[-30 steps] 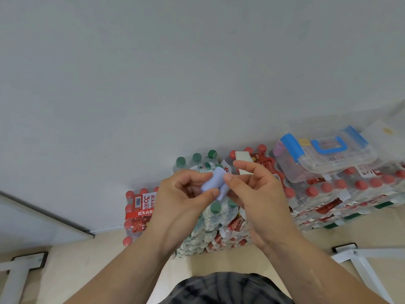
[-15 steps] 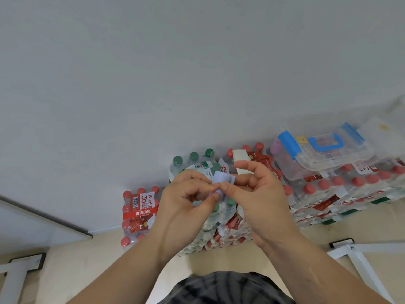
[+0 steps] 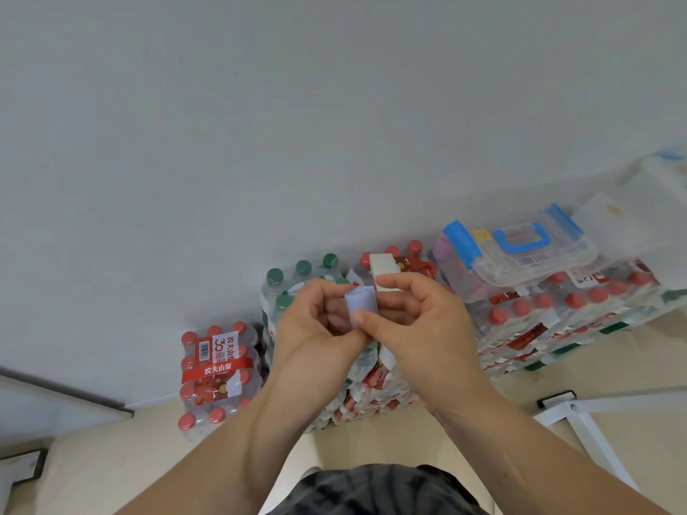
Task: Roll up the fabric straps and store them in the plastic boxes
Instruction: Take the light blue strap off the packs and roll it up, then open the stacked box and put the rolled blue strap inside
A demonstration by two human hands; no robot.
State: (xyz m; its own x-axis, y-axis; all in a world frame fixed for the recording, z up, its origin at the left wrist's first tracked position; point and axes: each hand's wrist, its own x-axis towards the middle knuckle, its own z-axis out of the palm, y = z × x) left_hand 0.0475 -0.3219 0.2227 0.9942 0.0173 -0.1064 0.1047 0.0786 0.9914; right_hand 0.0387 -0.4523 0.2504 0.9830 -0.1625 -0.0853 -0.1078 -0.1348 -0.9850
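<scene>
The fingers of my right hand and of my left hand curl round a small pale blue fabric strap, partly rolled and pinched between both thumbs and fingertips, held up in the air. Beyond it, packs of bottled water stand on the floor against the grey wall. Far right, a clear plastic box with a blue handle sits on more packs, well apart from the strap.
</scene>
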